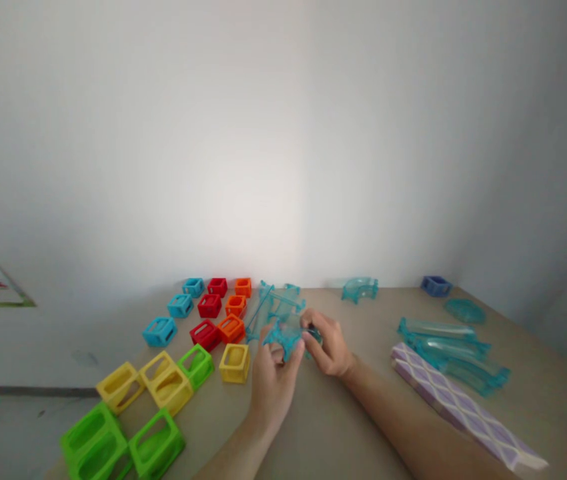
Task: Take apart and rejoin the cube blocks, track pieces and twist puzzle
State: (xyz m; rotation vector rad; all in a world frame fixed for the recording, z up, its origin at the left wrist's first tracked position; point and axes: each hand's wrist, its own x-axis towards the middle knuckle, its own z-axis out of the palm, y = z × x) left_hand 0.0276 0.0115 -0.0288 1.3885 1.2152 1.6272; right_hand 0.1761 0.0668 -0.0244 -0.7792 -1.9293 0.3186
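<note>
Near the middle of the table, both hands hold a translucent teal marble-run track piece [286, 337]. My left hand [273, 377] grips it from the left and below, thumb on its near side. On its right end, the bent fingers of my right hand [331, 347] are closed; a small dark, shiny patch shows by the fingertips, too unclear to name. Just behind the hands lie more teal track pieces [283, 300]. A yellow block [235, 363] with open sides sits left of my left hand.
Left are rows of hollow blocks: blue [160, 331], red [209, 305], orange [232, 329], yellow [166, 381] and green [157, 443]. Right lie teal straight tracks [456, 350], a purple lattice-patterned strip [458, 407], a teal dish [465, 310] and a dark blue block [436, 286]. A curved track [359, 289] is by the wall.
</note>
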